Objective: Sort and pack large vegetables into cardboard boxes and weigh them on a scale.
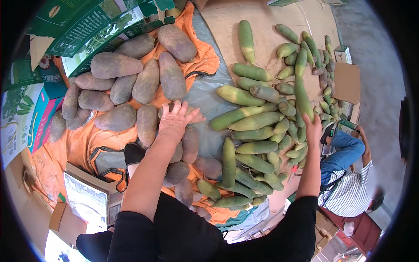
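My left hand point(175, 118) is spread, palm down, over a dusky purple-brown root vegetable point(197, 115), whose ends show past the fingers. More such thick roots point(173, 76) lie around it on an orange cloth. At the right, my right hand point(312, 127) is closed on the near end of a long green radish point(302, 96), which points away from me. The palm side of that grip is hidden. Beside it spreads a heap of green radishes point(257, 121), some with paler yellow-green ends.
Green printed cartons point(94, 32) stand at the far left. An open cardboard box point(89, 187) sits at the near left. Flattened cardboard point(218, 13) and a grey plastic sheet point(214, 52) lie under the produce. A person in a striped shirt point(347, 192) is close by at the right.
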`<state>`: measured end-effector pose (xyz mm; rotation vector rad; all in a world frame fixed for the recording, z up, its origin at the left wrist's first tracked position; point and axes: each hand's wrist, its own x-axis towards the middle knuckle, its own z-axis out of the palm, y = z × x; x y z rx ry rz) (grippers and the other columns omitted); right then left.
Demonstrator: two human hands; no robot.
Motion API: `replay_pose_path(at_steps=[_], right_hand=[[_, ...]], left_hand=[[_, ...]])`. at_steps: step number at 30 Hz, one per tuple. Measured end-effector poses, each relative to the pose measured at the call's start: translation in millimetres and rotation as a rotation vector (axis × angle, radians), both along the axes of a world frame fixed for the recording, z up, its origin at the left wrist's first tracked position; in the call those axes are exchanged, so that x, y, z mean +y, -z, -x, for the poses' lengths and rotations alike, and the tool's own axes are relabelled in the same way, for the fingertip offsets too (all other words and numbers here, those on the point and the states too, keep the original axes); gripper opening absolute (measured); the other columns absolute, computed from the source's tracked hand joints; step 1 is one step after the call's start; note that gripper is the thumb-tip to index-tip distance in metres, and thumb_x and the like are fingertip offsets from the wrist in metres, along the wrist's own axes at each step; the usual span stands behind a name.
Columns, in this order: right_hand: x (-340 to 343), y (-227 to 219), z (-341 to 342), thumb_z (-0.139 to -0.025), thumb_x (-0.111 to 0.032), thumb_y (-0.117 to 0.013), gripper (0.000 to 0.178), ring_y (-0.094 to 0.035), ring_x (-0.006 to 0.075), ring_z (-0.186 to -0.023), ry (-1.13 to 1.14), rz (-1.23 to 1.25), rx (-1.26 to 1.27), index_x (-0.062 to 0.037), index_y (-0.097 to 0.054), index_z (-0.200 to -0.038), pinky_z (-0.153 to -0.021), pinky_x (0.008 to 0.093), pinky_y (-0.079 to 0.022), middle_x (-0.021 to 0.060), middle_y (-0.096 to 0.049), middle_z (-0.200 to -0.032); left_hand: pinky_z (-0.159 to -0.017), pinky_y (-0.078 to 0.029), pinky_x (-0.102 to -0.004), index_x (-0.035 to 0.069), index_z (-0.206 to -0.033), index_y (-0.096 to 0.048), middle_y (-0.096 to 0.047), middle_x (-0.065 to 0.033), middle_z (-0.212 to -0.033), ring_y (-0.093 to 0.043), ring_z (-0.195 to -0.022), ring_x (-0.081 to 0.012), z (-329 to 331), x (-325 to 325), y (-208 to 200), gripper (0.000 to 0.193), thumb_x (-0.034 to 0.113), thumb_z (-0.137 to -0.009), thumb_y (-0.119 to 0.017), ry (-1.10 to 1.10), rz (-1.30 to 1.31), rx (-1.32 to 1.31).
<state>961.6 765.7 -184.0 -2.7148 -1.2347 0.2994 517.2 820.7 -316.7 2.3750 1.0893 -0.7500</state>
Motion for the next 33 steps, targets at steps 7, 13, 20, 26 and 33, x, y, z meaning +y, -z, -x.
replay_pose_path(at_steps=[7,13,20,26,33], right_hand=[[-17.6,11.5,-6.8,-0.073,-0.033,-0.075,0.065,-0.055,0.0349,-0.111,-0.123,0.171,-0.498,-0.01,-0.052,-0.13,-0.092,0.0433,-0.044,0.0186,-0.059,-0.12],[168.9,146.1,89.3,-0.07,-0.035,-0.08,0.085,-0.047,0.0337,-0.125,-0.469,-0.281,0.088,0.0018,-0.041,-0.137,-0.101,0.039,-0.039,0.0255,-0.049,-0.133],[221.6,193.0,124.4,-0.075,-0.044,-0.072,0.068,-0.059,0.0313,-0.104,-0.05,0.002,0.231,0.003,-0.054,-0.12,-0.089,0.0401,-0.044,0.0215,-0.062,-0.109],[139.5,104.8,86.0,-0.08,-0.039,-0.068,0.057,-0.06,0.027,-0.099,0.036,-0.088,0.475,0.0032,-0.059,-0.116,-0.087,0.0372,-0.043,0.0168,-0.065,-0.107],[-56.7,-16.1,12.0,-0.08,-0.032,-0.069,0.046,-0.062,0.0343,-0.094,0.204,0.082,-0.244,0.0009,-0.061,-0.111,-0.083,0.0398,-0.046,0.0212,-0.064,-0.104]], left_hand=[[-0.104,-0.024,-0.0544,0.04,-0.148,-0.013,-0.024,-0.0059,-0.152,-0.023,-0.138,-0.028,-5.5,-2.4,3.0,0.076,0.01,-0.089,-0.049,-0.003,-0.025,-0.045],[-0.103,-0.023,-0.0559,0.04,-0.148,-0.015,-0.025,-0.0063,-0.151,-0.024,-0.137,-0.0283,-5.1,-4.9,6.2,0.074,0.01,-0.089,-0.048,-0.005,-0.027,-0.029],[-0.103,-0.023,-0.0546,0.04,-0.148,-0.016,-0.024,-0.0048,-0.152,-0.023,-0.137,-0.028,-7.1,-1.2,2.2,0.075,0.009,-0.088,-0.049,-0.006,-0.021,-0.034],[-0.104,-0.023,-0.0543,0.04,-0.148,-0.015,-0.025,-0.0046,-0.151,-0.024,-0.137,-0.027,1.6,-2.4,4.6,0.077,0.008,-0.088,-0.05,-0.036,0.008,-0.023],[-0.104,-0.024,-0.0549,0.04,-0.148,-0.015,-0.025,-0.0045,-0.15,-0.024,-0.137,-0.0269,-4.4,-2.4,4.3,0.076,0.01,-0.088,-0.05,-0.016,-0.033,-0.053]])
